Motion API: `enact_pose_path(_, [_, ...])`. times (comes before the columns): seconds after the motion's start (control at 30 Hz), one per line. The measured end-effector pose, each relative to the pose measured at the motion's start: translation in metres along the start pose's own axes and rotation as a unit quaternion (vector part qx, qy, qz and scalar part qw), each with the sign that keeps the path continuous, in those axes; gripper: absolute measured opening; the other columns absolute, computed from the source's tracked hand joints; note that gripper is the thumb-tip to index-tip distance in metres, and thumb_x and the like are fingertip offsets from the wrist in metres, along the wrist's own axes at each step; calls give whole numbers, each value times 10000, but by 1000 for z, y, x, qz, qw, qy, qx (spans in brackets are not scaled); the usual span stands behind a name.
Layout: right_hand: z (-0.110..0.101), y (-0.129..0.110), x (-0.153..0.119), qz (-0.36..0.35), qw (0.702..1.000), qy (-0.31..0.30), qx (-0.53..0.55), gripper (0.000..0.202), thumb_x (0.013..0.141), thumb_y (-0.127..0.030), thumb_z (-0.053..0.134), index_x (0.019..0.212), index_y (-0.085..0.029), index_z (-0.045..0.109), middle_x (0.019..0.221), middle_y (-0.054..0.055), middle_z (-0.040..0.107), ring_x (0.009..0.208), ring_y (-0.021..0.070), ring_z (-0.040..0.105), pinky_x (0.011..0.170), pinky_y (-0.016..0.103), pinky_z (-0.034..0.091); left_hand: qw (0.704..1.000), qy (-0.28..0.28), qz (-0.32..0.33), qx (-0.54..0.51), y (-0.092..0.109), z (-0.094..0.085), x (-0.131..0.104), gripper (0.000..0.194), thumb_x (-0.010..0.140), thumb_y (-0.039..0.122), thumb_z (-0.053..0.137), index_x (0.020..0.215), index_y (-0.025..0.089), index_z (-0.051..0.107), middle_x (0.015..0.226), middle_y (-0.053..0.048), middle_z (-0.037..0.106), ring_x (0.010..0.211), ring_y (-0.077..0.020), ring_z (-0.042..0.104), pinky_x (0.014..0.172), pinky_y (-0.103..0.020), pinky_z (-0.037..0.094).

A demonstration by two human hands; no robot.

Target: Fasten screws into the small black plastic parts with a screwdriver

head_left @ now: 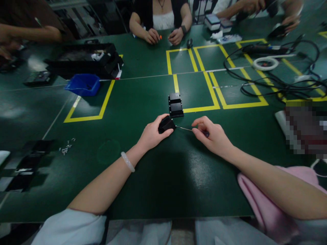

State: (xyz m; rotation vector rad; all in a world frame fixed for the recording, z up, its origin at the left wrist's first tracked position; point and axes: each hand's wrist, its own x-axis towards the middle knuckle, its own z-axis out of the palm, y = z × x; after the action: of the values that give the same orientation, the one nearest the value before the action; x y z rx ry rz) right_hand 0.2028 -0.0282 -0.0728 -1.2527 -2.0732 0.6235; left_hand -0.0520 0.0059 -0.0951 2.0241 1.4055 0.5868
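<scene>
Head view: left hand (152,133), fingers wrapped around a black block (166,126) — right hand (214,135), fingers pinched on a thin-shafted tool (184,128), its tip at the block's right end.

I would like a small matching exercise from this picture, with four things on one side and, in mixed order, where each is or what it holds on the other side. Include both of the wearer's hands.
Column one
1. left hand
2. right hand
3. blue bin
4. pink cloth

Column two
A. lower right of the picture
B. holds a thin-shafted tool
C. upper left of the picture
D. holds a small black part

Right pairs: 1-D, 2-B, 3-C, 4-A.
</scene>
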Motion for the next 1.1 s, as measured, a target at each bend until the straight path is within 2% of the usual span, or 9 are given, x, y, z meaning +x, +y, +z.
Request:
enact_pose_path(0.27, [1,-1,0,-4,1000,20,-18,141,879,-215,549,1016,-194,523,656,-62,508,561,107,521,586,232,393,1000,-2,2,3,2,-1,0,627,880,498,633,1423,228,477,1229,-95,687,1085,-300,682,890,-410,542])
enact_pose_path(0.5, [-1,-1,1,15,1000,-3,4,85,943,-269,485,1000,-213,513,607,-71,498,515,108,491,560,241,370,1000,-3,-1,-1,2,-1,-1,635,883,510,628,1435,237,470,1234,-85,682,1075,-287,683,904,-405,539])
enact_pose_path(0.7, [-1,-2,1,11,1000,8,-10,140,875,-229,540,1009,-225,500,646,-62,508,555,117,523,588,244,396,1000,-2,-1,-2,0,0,-1,639,881,522,626,1434,242,473,1230,-90,687,1075,-299,684,894,-411,538])
enact_pose_path(0.93, [-1,-2,1,23,1000,-8,10,91,963,-292,472,999,-220,516,638,-52,545,534,115,515,575,250,374,1000,-3,-2,-4,2,-1,0,635,879,501,632,1429,223,478,1234,-98,689,1076,-297,687,870,-392,545])
enact_pose_path(1.1, [0,-1,0,14,1000,6,-3,113,892,-234,525,1004,-223,509,655,-54,530,567,119,533,593,244,395,1000,1,0,-5,1,0,0,644,874,504,638,1432,225,480,1232,-94,692,1071,-292,687,881,-394,541])
